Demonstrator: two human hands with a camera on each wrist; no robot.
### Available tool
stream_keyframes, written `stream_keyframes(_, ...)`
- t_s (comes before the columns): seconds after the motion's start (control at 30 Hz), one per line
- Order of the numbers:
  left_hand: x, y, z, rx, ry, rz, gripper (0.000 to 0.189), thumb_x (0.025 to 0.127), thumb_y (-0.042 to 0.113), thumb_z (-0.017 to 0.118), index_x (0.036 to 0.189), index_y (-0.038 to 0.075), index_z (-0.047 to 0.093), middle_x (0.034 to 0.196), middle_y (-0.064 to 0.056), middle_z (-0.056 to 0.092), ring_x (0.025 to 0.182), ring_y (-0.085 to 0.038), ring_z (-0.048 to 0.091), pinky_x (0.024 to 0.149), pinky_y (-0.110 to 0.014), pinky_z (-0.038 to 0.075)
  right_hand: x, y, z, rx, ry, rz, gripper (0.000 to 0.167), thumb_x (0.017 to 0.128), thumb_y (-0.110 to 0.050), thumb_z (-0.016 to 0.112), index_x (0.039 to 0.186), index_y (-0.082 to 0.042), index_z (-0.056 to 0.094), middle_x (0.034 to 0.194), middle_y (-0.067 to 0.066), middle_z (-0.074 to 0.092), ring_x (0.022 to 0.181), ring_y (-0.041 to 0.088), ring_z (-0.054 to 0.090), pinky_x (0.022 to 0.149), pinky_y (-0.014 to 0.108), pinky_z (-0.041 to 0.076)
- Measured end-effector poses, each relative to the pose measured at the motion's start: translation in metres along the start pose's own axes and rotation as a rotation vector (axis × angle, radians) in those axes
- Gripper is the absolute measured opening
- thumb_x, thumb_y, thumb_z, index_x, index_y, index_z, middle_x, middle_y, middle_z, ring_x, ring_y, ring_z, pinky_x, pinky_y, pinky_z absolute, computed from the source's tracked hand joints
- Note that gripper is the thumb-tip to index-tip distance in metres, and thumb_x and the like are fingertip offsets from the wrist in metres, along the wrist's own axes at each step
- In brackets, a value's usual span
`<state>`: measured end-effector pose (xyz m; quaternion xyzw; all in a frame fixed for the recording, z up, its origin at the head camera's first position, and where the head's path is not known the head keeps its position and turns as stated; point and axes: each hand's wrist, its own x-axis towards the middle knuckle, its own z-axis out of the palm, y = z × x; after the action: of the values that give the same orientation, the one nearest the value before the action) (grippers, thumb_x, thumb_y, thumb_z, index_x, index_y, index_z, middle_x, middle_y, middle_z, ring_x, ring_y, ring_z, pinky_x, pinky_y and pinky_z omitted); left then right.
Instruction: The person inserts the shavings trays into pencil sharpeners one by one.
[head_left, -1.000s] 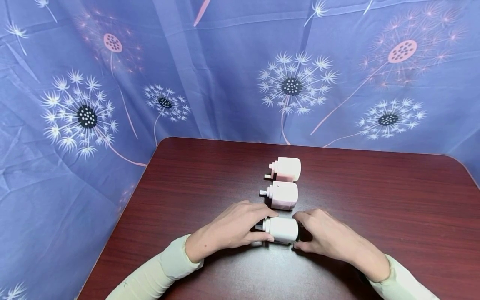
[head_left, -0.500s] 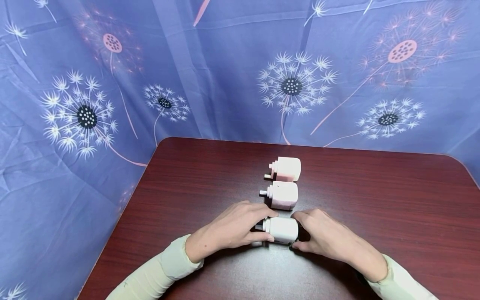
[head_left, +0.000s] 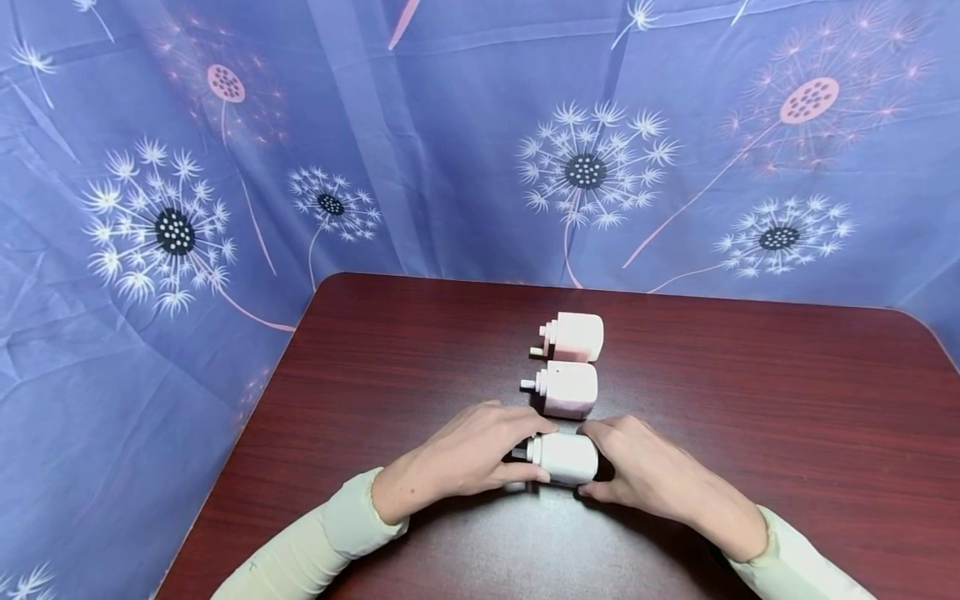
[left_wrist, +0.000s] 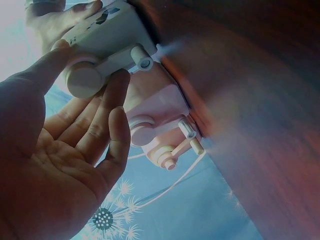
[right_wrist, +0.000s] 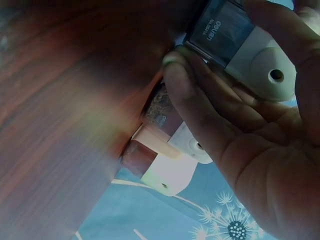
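A white hand-crank pencil sharpener (head_left: 568, 458) lies on the table near the front, its crank (left_wrist: 122, 61) toward my left hand. My left hand (head_left: 472, 450) holds its crank end, thumb on the near side and fingers on the far side. At the opposite end, my right hand (head_left: 652, 471) grips it between thumb and fingers. The right wrist view shows a see-through dark bin (right_wrist: 220, 31) with printed lettering and a round pencil hole (right_wrist: 276, 75). Just beyond lies a pale pink sharpener (head_left: 572, 390), with another pink sharpener (head_left: 577, 337) behind it.
The dark red-brown wooden table (head_left: 750, 392) has rounded back corners. A blue cloth with a dandelion print (head_left: 450, 150) hangs along its back and left sides. The three sharpeners form a row running away from me.
My right hand has slid slightly left, its fingertips farther along the sides of the white pencil sharpener. My left hand and the sharpeners look unmoved; the head view has shifted very slightly.
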<state>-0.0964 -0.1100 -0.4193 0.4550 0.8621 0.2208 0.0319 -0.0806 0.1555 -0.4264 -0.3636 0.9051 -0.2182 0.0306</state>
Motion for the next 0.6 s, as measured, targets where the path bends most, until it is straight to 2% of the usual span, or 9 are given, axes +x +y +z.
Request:
stream_keyframes(0.3, 0.0004, 0.0008, -0.0001, -0.003, 0.0, 0.0, 0.051, 0.097, 0.05, 0.075, 0.137, 0.019, 0.068, 0.121, 0.01, 0.072, 0.102, 0.0, 0.064, 0.088, -0.029, 0.052, 0.0038, -0.0053, -0.0005, 0.011, -0.014, 0.008, 0.044, 0.07, -0.019, 0.099, 0.09, -0.011, 0.061, 0.075, -0.012, 0.057, 0.064, -0.001, 0.051, 0.055, 0.023, 0.049)
stream_keyframes(0.6, -0.0004, 0.0009, 0.001, 0.032, 0.008, 0.004, 0.05, 0.097, 0.051, 0.076, 0.137, 0.021, 0.067, 0.121, 0.012, 0.072, 0.105, 0.001, 0.064, 0.09, -0.028, 0.052, 0.0004, -0.0025, 0.0029, 0.043, 0.023, -0.019, 0.046, 0.07, -0.019, 0.099, 0.096, -0.012, 0.062, 0.079, -0.014, 0.056, 0.069, 0.004, 0.055, 0.059, 0.025, 0.051)
